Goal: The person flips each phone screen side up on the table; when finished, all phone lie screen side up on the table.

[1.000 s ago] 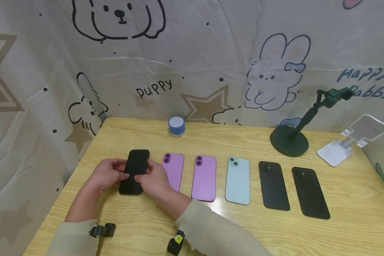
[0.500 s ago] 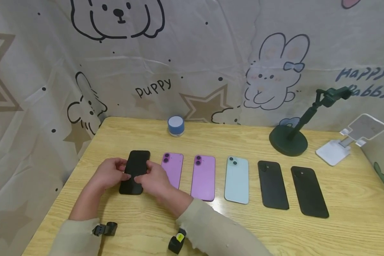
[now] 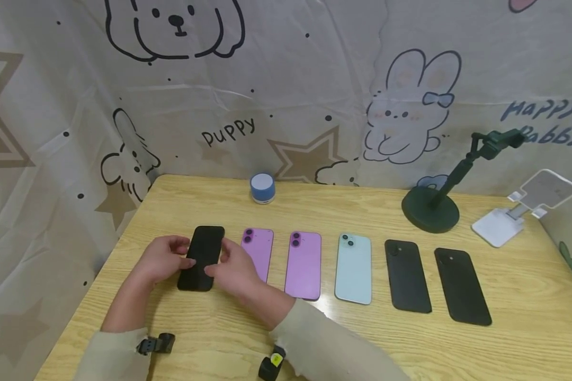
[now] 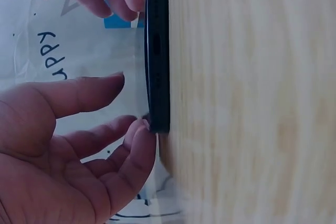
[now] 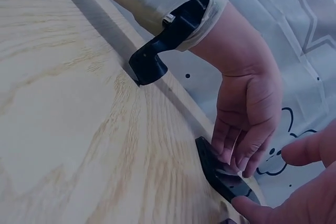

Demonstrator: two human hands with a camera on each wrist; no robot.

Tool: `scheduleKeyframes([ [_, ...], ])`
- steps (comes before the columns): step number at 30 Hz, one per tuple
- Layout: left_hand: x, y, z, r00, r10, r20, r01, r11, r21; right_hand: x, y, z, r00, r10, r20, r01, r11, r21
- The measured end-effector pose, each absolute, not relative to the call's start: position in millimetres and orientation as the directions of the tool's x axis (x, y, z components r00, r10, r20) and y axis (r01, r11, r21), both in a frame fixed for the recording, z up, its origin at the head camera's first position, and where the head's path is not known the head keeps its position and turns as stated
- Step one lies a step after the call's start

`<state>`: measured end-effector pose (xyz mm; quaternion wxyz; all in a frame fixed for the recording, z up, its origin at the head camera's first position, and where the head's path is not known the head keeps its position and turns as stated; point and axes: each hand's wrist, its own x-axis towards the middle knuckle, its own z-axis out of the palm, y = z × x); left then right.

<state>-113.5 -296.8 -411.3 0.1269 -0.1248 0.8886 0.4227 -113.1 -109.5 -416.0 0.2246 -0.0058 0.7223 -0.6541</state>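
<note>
A black smartphone [image 3: 201, 254] lies screen up at the left end of a row of phones. My left hand [image 3: 159, 260] is at its left long side; in the left wrist view the fingertips [image 4: 143, 129] touch that edge while the thumb is raised off the phone. My right hand [image 3: 238, 271] is at the opposite long side, one fingertip right at the edge in the right wrist view and the thumb lifted. The phone's bottom edge [image 4: 158, 61], with its charging port, faces the left wrist camera. My right forearm partly covers the nearest pink phone [image 3: 259, 251].
Rightward along the wooden table [image 3: 209, 338] lie a second pink phone [image 3: 304, 270], a pale blue phone [image 3: 354, 275] and two black phones, backs up. Behind them stand a blue-and-white cylinder [image 3: 262, 188], a dark green stand [image 3: 430, 210] and a white phone stand [image 3: 498, 227].
The black phone has shifted slightly toward me and to the right. My right hand has moved a little right and nearer, its thumb drawing back from the screen. My left hand stays nearly still.
</note>
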Motion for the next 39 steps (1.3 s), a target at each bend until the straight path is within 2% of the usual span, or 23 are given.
scheduleKeyframes([
  [6,-109.9,-282.0,-402.0,-0.952,-0.126,-0.279,-0.289,0.670,0.684,-110.0,-88.0,-412.3,-0.889,-0.343,-0.302,0.290,0.088,-0.953],
  [16,-107.2,-250.8,-385.4,-0.976,-0.046,-0.213,-0.196,0.615,0.764,-112.1,-51.8,-411.5,-0.919,-0.318,-0.232,0.215,0.089,-0.973],
  [25,-111.0,-223.1,-394.1,-0.963,0.046,-0.266,-0.199,0.544,0.815,-116.6,-23.9,-417.0,-0.939,-0.271,-0.213,0.197,0.087,-0.977],
  [34,-113.6,-204.1,-401.6,-0.958,0.003,-0.286,-0.227,0.601,0.766,-119.0,-20.0,-415.2,-0.926,-0.262,-0.272,0.243,0.140,-0.960],
  [39,-116.7,-196.2,-403.5,-0.958,-0.047,-0.281,-0.251,0.609,0.753,-120.1,-23.1,-412.4,-0.941,-0.227,-0.251,0.229,0.122,-0.966],
])
